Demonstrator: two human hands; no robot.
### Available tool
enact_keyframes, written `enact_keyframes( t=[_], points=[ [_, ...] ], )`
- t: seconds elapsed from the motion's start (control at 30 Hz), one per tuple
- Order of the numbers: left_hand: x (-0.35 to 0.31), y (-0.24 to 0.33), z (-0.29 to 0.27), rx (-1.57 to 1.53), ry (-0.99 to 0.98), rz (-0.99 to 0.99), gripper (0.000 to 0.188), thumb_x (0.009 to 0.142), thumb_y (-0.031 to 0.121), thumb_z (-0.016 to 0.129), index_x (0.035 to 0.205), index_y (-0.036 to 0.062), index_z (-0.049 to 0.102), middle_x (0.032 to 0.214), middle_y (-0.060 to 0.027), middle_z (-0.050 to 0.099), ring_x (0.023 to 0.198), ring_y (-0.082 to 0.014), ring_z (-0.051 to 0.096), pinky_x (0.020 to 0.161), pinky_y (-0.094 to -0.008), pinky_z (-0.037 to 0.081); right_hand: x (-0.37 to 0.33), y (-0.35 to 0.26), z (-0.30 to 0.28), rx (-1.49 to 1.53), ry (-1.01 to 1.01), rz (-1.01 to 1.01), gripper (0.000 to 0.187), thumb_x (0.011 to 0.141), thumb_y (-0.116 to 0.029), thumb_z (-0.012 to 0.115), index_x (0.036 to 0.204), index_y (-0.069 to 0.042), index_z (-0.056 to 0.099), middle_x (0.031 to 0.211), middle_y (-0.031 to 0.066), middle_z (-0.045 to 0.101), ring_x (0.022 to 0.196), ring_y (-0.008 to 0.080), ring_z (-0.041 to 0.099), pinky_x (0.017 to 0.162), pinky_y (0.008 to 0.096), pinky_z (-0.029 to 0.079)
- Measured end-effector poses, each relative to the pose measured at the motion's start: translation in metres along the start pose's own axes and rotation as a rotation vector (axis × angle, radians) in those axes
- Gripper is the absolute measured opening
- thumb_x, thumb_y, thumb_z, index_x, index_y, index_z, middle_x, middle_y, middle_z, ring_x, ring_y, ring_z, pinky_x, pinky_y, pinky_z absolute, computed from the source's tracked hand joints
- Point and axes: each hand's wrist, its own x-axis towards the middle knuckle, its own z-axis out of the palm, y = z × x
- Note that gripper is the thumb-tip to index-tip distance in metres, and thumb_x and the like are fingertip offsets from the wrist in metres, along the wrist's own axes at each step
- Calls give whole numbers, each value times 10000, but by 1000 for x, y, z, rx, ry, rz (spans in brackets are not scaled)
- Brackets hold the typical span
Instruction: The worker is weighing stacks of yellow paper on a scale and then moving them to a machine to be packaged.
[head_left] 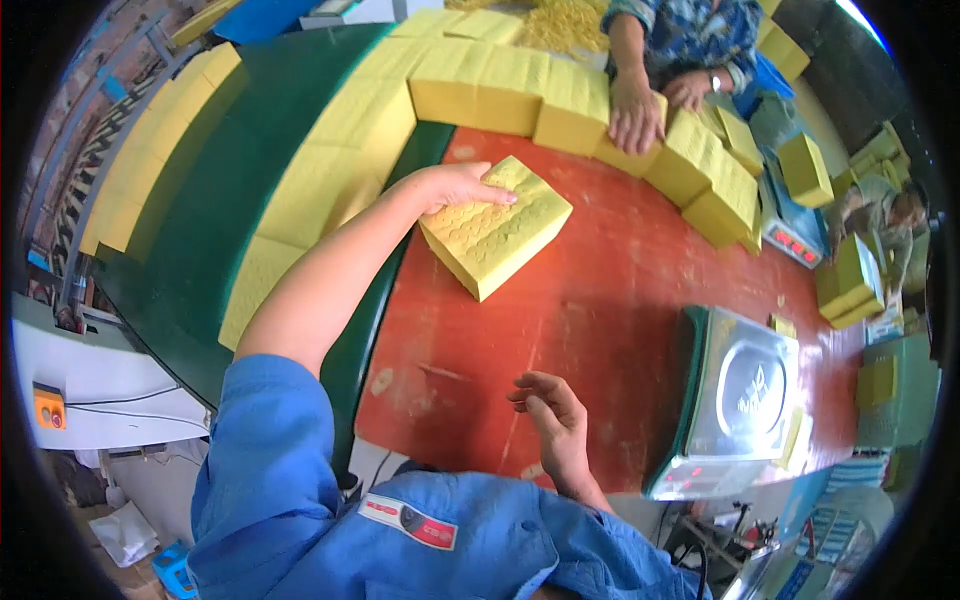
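My left hand grips a yellow paper stack, a thick square block with rows of curved marks on top. The thumb lies across the top face, while the fingers are hidden behind its far left side. The stack is tilted, over the left part of the red tabletop. Near the front edge, my right hand is raised with its fingers loosely curled, apart from the thumb, and nothing shows in it. More yellow stacks stand in a curved row along the far edge.
A scale with a shiny plate sits at the right front; another scale stands behind it. Across the table, a co-worker's hand rests on a stack. Left runs a green belt carrying yellow stacks. Another person is at far right.
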Motion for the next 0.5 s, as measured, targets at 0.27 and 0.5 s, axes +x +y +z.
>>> enact_keyframes(
  t=[0.27, 0.5],
  points=[
    [-89, -25, 191, 301, 38, 18, 631, 873, 390, 740, 1280, -15, 478, 1139, -122, 632, 1050, -163, 580, 917, -317, 465, -120, 31, -90, 170, -217, 602, 297, 970, -88, 519, 1220, 52, 598, 1130, 131, 667, 1049, 216, 642, 926, 337, 510],
    [-167, -43, 342, 281, 182, 30, 754, 876, 424, 714, 1403, -9, 392, 1252, -184, 602, 1172, -260, 574, 991, -373, 444, -178, 91, -164, 564, -214, 585, 567, 935, -70, 504, 1465, 31, 332, 1404, 176, 500, 1277, 273, 498, 1070, 408, 391]
  ],
)
